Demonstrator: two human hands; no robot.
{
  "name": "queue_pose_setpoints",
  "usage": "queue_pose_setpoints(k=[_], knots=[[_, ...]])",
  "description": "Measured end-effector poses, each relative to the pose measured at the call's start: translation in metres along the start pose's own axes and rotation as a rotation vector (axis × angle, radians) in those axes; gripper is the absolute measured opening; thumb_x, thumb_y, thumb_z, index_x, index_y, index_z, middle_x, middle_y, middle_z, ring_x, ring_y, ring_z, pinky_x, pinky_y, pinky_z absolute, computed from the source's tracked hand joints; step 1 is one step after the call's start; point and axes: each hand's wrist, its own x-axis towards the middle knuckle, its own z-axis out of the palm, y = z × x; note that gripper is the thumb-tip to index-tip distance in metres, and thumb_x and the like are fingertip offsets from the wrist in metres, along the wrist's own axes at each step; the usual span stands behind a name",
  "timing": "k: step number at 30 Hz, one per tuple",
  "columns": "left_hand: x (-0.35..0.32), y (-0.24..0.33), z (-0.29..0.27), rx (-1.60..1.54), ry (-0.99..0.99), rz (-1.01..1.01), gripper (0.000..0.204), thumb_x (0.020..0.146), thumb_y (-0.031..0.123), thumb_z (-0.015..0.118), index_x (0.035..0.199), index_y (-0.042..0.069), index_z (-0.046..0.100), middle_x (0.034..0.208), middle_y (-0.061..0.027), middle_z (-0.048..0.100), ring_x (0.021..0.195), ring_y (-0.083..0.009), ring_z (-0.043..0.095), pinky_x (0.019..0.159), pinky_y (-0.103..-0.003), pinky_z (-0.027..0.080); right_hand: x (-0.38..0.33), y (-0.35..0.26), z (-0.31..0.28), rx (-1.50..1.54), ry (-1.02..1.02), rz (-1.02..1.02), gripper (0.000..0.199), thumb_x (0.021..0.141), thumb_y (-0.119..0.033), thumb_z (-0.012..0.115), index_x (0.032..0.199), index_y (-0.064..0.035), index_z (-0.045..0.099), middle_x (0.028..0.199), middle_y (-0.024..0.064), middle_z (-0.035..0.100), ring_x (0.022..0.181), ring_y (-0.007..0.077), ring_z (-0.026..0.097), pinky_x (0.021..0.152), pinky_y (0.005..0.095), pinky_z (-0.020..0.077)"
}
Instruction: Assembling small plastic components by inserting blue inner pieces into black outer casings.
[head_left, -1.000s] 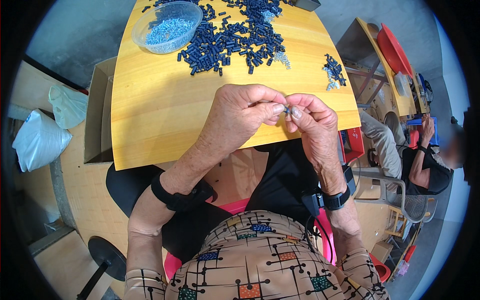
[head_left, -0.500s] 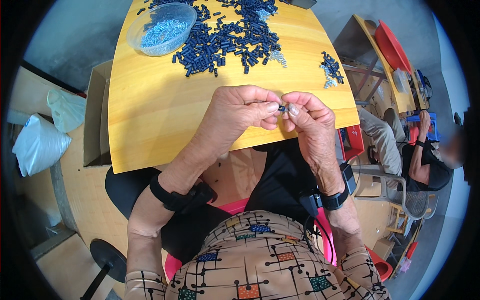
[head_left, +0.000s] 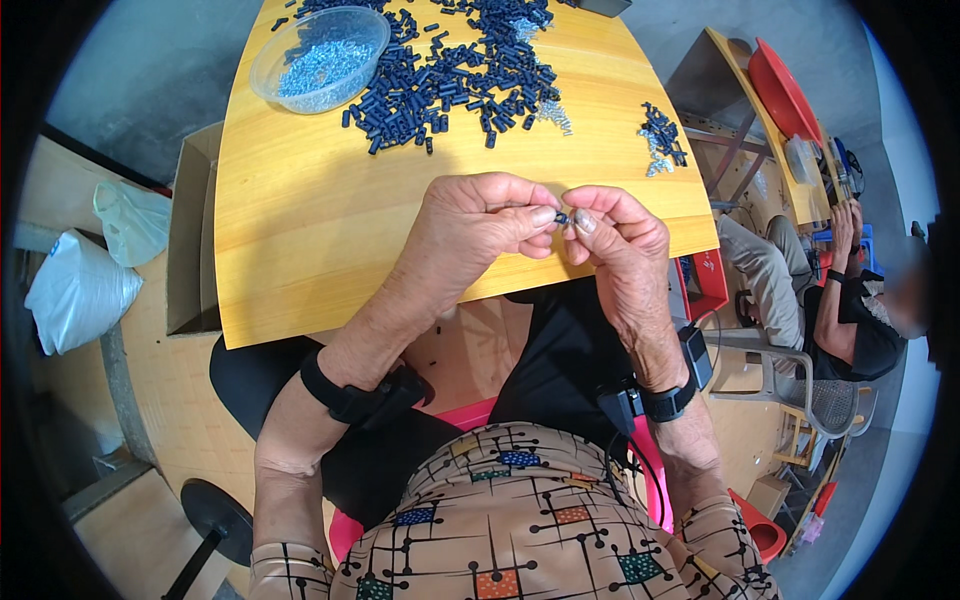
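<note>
My left hand (head_left: pixel 484 222) pinches a small black cylindrical piece (head_left: pixel 562 217) between thumb and fingertips, just above the near part of the yellow table (head_left: pixel 310 230). Meeting it from the other side, my right hand (head_left: pixel 628 243) has thumb and forefinger closed at the end of that piece. Whether a small screw sits between the right fingertips is too small to tell. Farther back lies a wide heap of similar black pieces (head_left: pixel 440 85), with small silvery screws (head_left: pixel 553 115) scattered at its edge.
A clear round bowl (head_left: pixel 262 75) of tiny silvery parts stands at the far left. Near the right edge is a smaller pile of black pieces and screws (head_left: pixel 660 138). An open cardboard box (head_left: pixel 190 235) abuts the table's left side. Another person (head_left: pixel 845 315) sits at the right.
My hands keep almost the same pose around the small black piece. At the right, the other person's hands have risen toward the side table.
</note>
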Motion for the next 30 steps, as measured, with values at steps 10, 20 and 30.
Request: queue_pose_setpoints(k=[10,20,30], knots=[[0.000,-0.001,0.001,0.187,0.006,0.097,0.014,0.084,0.003,0.061,0.094,-0.004,0.065,0.085,-0.0097,0.066,0.072,-0.0126,0.064,0.066,-0.023,0.055,-0.001,-0.001,0.001,-0.145,0.006,-0.038,0.019,0.083,-0.003,0.064,0.100,0.0030,0.063,0.077,0.0016,0.063,0.061,0.0045,0.052,0.058,0.0170,0.0436],[0.000,-0.005,0.003,0.131,0.008,0.105,0.013,0.084,0.003,0.061,0.094,-0.004,0.065,0.086,-0.0104,0.067,0.073,-0.0128,0.064,0.065,-0.024,0.056,0.000,0.003,-0.002,-0.118,0.012,-0.028,0.019,0.082,-0.003,0.064,0.100,0.0025,0.063,0.077,0.0017,0.063,0.061,0.0046,0.052,0.058,0.0169,0.0432],[-0.006,-0.001,0.014,0.082,0.021,0.144,0.013,0.083,0.002,0.061,0.093,-0.006,0.064,0.084,-0.0125,0.067,0.072,-0.0140,0.065,0.065,-0.024,0.055,0.001,0.005,-0.003,0.179,-0.092,0.064,0.025,0.083,-0.006,0.064,0.106,0.0025,0.060,0.084,0.0050,0.064,0.067,0.0076,0.056,0.061,0.0193,0.0464]])
